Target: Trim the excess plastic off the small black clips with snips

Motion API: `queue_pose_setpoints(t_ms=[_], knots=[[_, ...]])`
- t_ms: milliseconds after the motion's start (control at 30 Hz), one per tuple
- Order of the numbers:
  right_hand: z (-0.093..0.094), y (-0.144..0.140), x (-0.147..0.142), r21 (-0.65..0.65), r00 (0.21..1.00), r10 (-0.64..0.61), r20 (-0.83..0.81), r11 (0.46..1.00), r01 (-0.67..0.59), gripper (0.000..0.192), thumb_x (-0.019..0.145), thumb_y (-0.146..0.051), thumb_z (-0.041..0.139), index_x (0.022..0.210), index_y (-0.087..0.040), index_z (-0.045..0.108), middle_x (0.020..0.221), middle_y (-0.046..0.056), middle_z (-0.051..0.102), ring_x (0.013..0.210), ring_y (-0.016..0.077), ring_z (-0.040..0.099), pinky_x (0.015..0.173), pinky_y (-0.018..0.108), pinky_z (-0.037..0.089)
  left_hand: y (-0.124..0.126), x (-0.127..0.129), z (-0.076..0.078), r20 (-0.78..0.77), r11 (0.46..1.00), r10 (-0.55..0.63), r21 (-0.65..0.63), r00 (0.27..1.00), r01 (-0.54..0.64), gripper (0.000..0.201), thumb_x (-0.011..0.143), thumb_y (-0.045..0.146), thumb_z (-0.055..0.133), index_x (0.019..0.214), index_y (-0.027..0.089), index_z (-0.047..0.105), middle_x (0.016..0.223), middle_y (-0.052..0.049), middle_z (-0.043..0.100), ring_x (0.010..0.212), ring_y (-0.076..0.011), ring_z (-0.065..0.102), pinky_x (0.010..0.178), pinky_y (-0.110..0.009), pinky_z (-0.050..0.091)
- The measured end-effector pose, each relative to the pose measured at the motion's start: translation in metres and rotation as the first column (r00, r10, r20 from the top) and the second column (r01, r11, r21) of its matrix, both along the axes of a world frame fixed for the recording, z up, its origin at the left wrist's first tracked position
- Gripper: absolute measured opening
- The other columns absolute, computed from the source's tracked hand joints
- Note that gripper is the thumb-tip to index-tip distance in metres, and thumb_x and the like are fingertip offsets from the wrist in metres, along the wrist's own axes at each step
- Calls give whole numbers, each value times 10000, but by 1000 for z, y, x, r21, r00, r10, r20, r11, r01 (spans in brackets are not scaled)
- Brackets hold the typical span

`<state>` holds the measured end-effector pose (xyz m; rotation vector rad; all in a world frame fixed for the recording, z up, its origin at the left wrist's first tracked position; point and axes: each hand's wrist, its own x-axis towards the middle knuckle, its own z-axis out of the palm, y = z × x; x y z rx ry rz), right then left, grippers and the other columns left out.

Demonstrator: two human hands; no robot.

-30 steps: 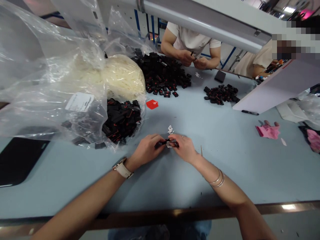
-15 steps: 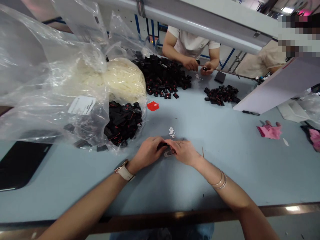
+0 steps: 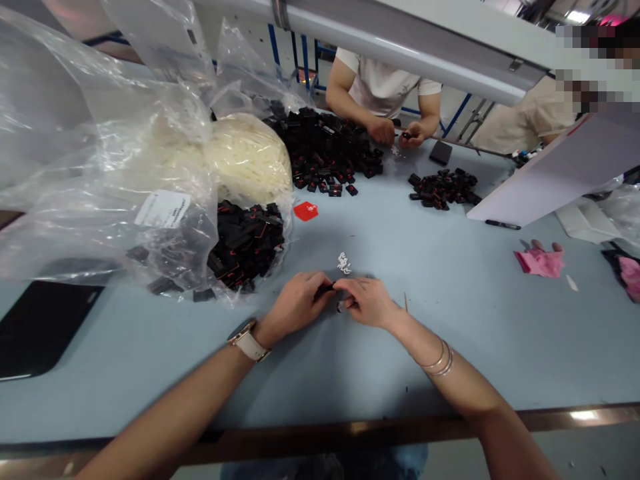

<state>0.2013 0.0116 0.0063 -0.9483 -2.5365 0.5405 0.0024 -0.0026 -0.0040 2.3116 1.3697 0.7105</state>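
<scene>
Just below the centre of the frame the left hand (image 3: 299, 305) and the right hand (image 3: 367, 301) are meeting fingertip to fingertip, both curled nearly closed and pinching between them a small black part (image 3: 326, 289), which is sitting low over the pale blue worktop (image 3: 450, 347). Something pale is also peeking out under the right hand's fingers, though what it is cannot be told. The likeliest slip is the part popping out of so fine a pinch and skidding across the smooth worktop; the tiny white pieces (image 3: 343, 263) lying just above the hands could also be getting brushed away by a knuckle. The clear bag (image 3: 100, 167) filling the left of the frame is sagging open near the left wrist, and the black parts (image 3: 245, 243) spilling from its mouth could be getting mixed with the one in hand. Much is staying hidden: the fingers are covering most of the part, so its shape and the exact grip are hard to judge. In the upper middle, another person's hands (image 3: 395, 130) are working beside a large black heap (image 3: 325, 150), too small to read.
</scene>
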Motion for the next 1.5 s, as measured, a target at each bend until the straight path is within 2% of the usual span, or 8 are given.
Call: queue_pose_setpoints(t_ms=[100,200,333,433,600,867,1000,1500], knots=[[3,0,-3,-73,999,-17,33,997,19,323,764,-104,492,1055,-221,572,907,35,715,797,163,657,741,268,478,0,0,2,8,1000,-3,-17,1000,3,82,866,244,546,813,189,574,744,-29,638,688,-172,586,650,-290,433],[1,-1,-3,-164,968,-153,-200,979,121,241,836,-181,447,1032,-217,583,843,35,694,721,152,635,710,272,489,0,0,3,17,1000,-5,-23,1000,5,76,863,252,541,833,193,576,763,-31,641,702,-175,588,662,-292,439],[-4,2,-1,-325,679,-465,-568,885,334,395,943,-435,272,967,-197,586,888,88,665,740,165,618,647,291,504,0,0,1,9,1000,-4,-23,1000,4,88,860,272,544,833,194,575,764,-33,641,696,-176,584,666,-299,441],[-5,5,-1,-475,602,-557,-572,823,310,550,918,-595,207,818,-201,577,684,46,598,591,151,575,515,267,470,0,0,-1,15,1000,-3,-11,1000,4,70,857,257,547,831,196,570,763,-31,642,686,-174,579,655,-301,436],[-2,3,-4,-553,630,-576,-521,790,264,563,885,-672,252,730,-205,527,543,-7,509,429,107,481,410,230,389,0,0,-2,19,1000,-12,5,1000,12,48,856,235,560,831,194,558,769,-26,638,682,-169,577,640,-292,428],[-4,-5,-3,-370,782,-381,-494,906,207,370,923,-473,381,789,-191,579,648,14,583,562,118,540,555,249,452,0,1,0,9,1000,-10,-1,1000,10,55,850,235,578,823,194,554,762,-24,631,682,-171,571,637,-293,418],[-4,-4,-3,-312,824,-336,-457,928,206,318,921,-396,380,783,-193,583,656,9,573,588,118,534,575,246,435,0,1,1,-1,1000,-9,-7,1000,9,55,846,232,583,825,193,550,755,-21,624,685,-170,567,642,-291,416],[5,-5,-9,-346,822,-372,-432,910,231,237,900,-345,386,763,-202,518,574,-38,448,504,99,417,520,230,342,1,0,0,-5,1000,-15,17,1000,15,83,872,256,546,821,190,545,756,-20,624,673,-164,561,639,-287,412]])
